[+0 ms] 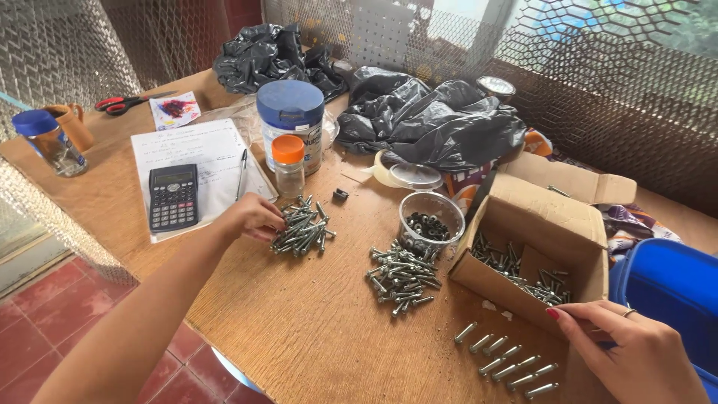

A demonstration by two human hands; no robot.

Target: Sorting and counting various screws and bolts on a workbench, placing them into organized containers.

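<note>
Head view: the left hand (253, 218), at about nine o'clock on the counter (299, 329), has its fingers drawn together on the edge of a pile of bolts (303, 228); whether it pinches one cannot be told. The right hand (636, 352), at four o'clock, rests loosely curled, holding nothing visible, against the cardboard box (538, 247) of bolts, just above a row of bolts (508, 359). A second pile (400, 273) lies at centre. Best pick single bolts by the head, keeping piles apart.
</note>
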